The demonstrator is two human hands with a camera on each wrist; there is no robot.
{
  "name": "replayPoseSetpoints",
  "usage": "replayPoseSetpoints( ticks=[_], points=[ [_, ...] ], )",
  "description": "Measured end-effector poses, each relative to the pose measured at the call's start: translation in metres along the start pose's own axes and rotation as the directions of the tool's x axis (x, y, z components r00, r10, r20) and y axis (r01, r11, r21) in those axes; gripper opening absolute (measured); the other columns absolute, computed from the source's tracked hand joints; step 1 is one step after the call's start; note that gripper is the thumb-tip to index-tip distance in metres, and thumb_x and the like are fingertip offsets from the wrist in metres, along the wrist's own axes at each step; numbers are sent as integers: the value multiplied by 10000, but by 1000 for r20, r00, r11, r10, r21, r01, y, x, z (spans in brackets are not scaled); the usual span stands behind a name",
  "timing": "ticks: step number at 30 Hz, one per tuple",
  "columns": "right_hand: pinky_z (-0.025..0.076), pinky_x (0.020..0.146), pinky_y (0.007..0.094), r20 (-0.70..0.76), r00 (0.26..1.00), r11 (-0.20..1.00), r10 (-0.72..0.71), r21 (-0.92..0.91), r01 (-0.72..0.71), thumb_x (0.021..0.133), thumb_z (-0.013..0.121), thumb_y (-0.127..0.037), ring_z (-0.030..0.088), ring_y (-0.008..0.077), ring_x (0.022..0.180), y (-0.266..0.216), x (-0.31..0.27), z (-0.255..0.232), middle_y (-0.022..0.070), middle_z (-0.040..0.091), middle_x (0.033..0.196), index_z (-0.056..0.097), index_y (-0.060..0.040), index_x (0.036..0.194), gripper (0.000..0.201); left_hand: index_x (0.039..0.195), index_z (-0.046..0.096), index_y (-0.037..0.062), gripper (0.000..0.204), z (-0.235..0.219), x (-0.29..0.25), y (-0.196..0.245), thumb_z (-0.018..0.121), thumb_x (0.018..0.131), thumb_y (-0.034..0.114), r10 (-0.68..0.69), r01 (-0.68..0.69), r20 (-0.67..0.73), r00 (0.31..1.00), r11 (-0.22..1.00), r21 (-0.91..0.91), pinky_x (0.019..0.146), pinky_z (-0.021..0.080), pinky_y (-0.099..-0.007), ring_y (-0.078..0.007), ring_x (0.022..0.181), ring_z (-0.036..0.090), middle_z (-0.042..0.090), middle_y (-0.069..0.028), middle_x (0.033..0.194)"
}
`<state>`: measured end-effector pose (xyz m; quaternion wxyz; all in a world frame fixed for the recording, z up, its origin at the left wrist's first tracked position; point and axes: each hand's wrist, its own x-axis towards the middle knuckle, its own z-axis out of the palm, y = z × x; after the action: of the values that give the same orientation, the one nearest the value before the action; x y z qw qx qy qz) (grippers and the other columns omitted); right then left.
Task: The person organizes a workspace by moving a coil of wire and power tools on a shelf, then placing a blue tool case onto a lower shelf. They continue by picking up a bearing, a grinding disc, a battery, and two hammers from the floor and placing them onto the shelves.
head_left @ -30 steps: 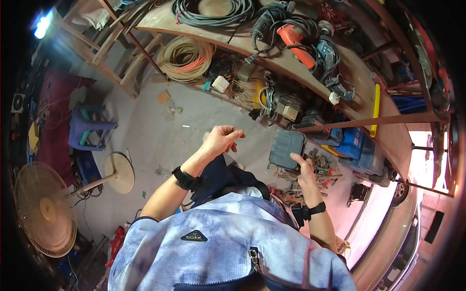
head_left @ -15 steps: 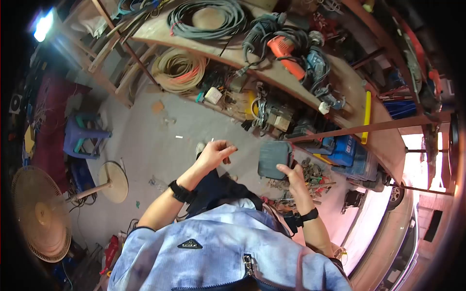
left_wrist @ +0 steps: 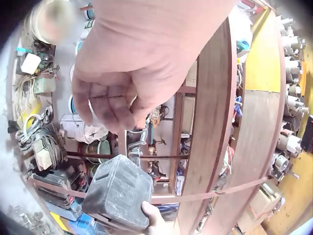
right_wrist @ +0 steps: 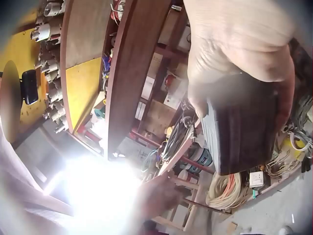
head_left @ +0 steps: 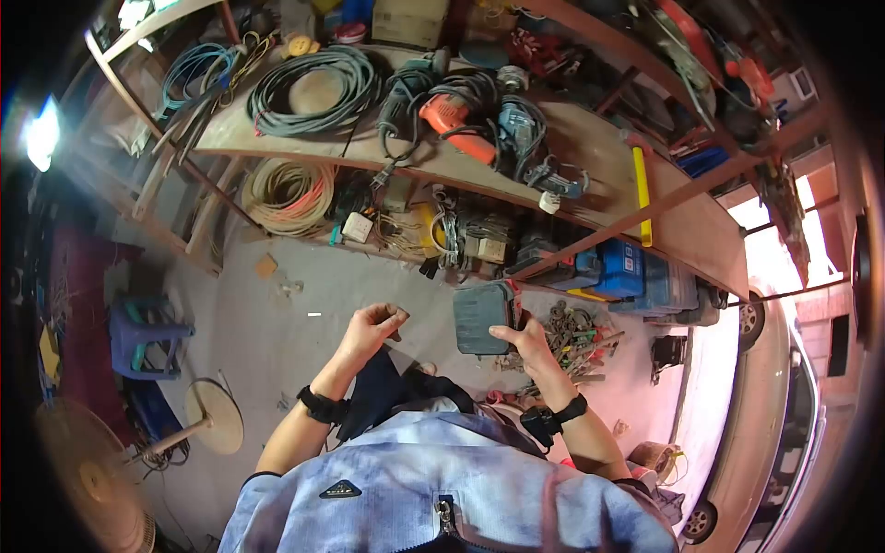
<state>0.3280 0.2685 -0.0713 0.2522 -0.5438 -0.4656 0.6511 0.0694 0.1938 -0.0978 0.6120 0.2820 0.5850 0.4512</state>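
Observation:
In the head view my right hand [head_left: 527, 343] grips a dark grey plastic case [head_left: 481, 318] by its near right edge, thumb on the ribbed lid. A reddish part shows along the case's right side. From the left wrist the scuffed, rounded case [left_wrist: 120, 191] appears below my fingers, with the right thumb at its corner. The right wrist view shows its dark side [right_wrist: 244, 129] under the palm. My left hand [head_left: 371, 330] hovers to the left of the case, apart from it, with fingers loosely curled, thumb close to the fingertips and nothing visible in it.
Ahead, a wooden shelf [head_left: 608, 198] holds a coiled black cable [head_left: 318, 97], an orange power tool [head_left: 452, 124] and other tools. Below it are a hose coil [head_left: 286, 198] and blue cases [head_left: 622, 269]. Metal scraps [head_left: 581, 346] lie right, a stool [head_left: 147, 336] and fan [head_left: 97, 475] left.
The head view has turned, so the shelf shows lower and further left. Both hands and the case appear lower and further left in it. The right hand keeps its grip on the case.

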Motion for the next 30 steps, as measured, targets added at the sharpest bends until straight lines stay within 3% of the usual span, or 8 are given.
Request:
replayPoseSetpoints(
  ticks=[13,19,20,25,27,28,29,30],
  points=[
    [410,779,280,-110,993,998,-39,48,44,583,705,-108,538,172,830,-27,3,-45,88,565,933,492,58,1022,517,838,593,10,121,15,14,6,582,805,126,4,-3,87,996,1000,-3,582,446,-221,-86,610,523,550,-2,689],
    [385,798,259,-255,928,946,-273,105,307,613,657,-74,512,157,880,-85,31,-76,71,550,963,485,42,1045,479,783,578,6,160,14,56,28,592,800,164,48,-55,133,990,997,50,540,396,-208,-66,573,497,522,19,655],
    [387,798,267,-280,925,948,-257,113,298,606,663,-79,514,161,882,-100,31,-80,72,552,968,486,37,1042,484,782,576,11,163,19,61,38,594,798,172,78,-80,156,985,997,5,539,394,-206,-66,565,496,518,22,650],
    [406,806,297,-394,864,928,-315,61,367,604,661,-97,529,190,892,-152,54,-115,86,562,980,466,16,1092,537,792,580,13,151,26,88,57,594,797,163,119,-119,216,969,993,-15,554,403,-207,-68,568,501,530,22,657],
    [404,812,301,-473,853,966,-220,19,259,609,658,-106,529,194,900,-177,67,-121,82,568,973,484,5,1085,519,808,587,13,145,23,98,60,592,797,157,91,-97,233,968,995,16,566,413,-204,-65,578,507,541,19,665],
    [402,804,299,-394,881,956,-262,21,293,605,670,-128,531,194,890,-187,78,-126,85,570,973,518,8,1040,481,827,592,12,149,20,101,62,589,799,158,106,-119,224,969,992,48,569,418,-202,-62,587,514,549,18,671],
    [406,775,300,-470,824,948,-317,-125,293,601,683,-161,535,190,867,-191,97,-133,84,580,944,540,15,997,457,827,592,12,149,18,104,62,589,799,158,99,-111,222,970,993,43,569,418,-202,-62,587,514,549,18,671],
    [408,762,301,-423,828,929,-369,-187,319,596,690,-172,537,185,851,-199,114,-139,84,585,928,544,21,987,460,834,592,12,147,17,107,64,589,799,155,100,-108,225,969,994,22,571,421,-204,-63,597,518,552,16,684]
  ],
)
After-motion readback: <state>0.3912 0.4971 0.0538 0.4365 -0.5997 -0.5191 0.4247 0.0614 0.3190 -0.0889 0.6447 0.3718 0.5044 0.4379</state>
